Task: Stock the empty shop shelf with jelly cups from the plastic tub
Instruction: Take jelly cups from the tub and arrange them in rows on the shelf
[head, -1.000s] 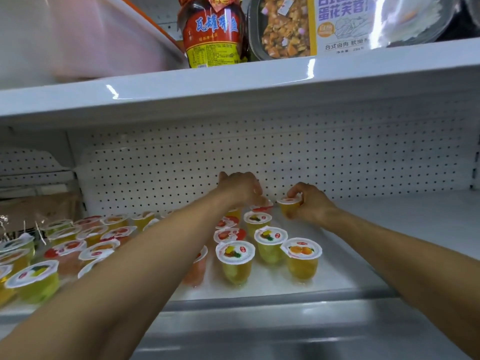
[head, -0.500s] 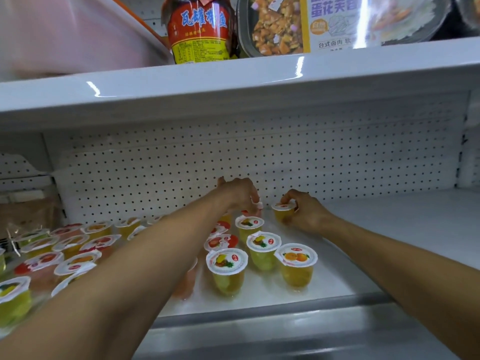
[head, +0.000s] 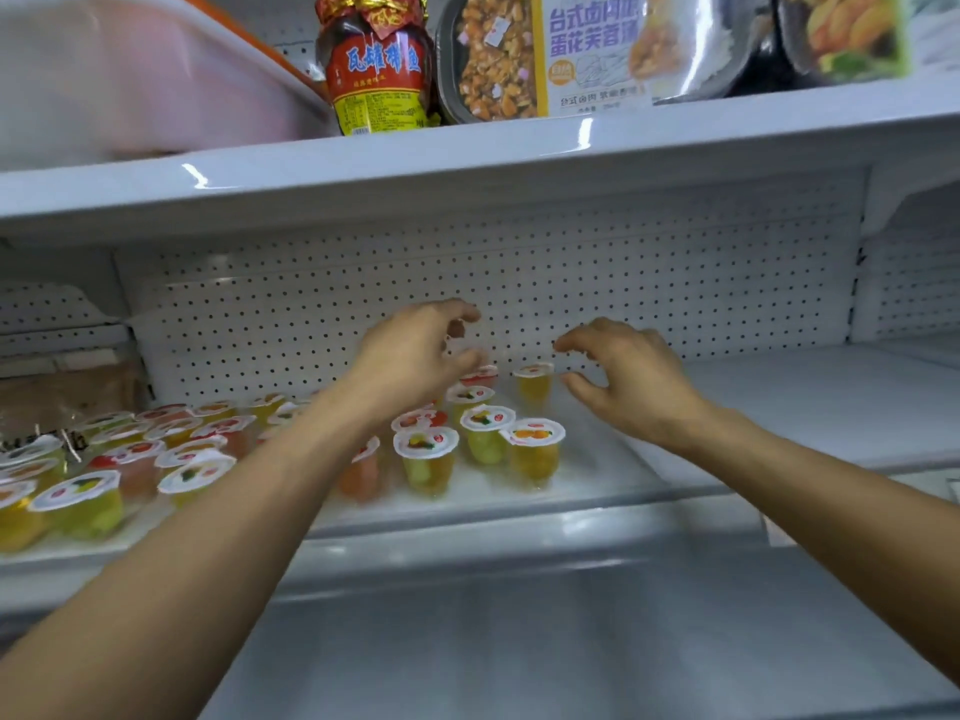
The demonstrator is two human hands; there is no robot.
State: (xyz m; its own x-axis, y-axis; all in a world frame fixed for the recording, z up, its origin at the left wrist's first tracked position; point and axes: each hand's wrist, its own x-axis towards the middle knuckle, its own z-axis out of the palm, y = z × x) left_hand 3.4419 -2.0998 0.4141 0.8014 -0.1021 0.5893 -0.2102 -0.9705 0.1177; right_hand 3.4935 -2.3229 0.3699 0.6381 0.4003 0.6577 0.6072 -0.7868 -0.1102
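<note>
Several jelly cups (head: 534, 452) with white foil lids stand in rows on the white shop shelf (head: 753, 407), filling its left and middle part. My left hand (head: 415, 356) hovers above the back of the rows with loosely spread fingers and holds nothing. My right hand (head: 623, 376) hovers just right of the rearmost yellow cup (head: 534, 383), thumb and fingers apart, not touching it. A red-lidded cup (head: 480, 375) stands beside that one at the pegboard. The pink plastic tub (head: 130, 80) sits on the upper shelf at the left.
The pegboard back wall (head: 675, 293) closes the shelf behind the cups. The upper shelf (head: 519, 158) overhangs and carries a red-labelled jar (head: 379, 70) and a boxed meal (head: 561, 54). The shelf's right half is bare white. A brown packet (head: 62, 392) lies at far left.
Both hands have let go of the two rear cups and lifted up and back from them, fingers now spread. The cups stay standing at the pegboard.
</note>
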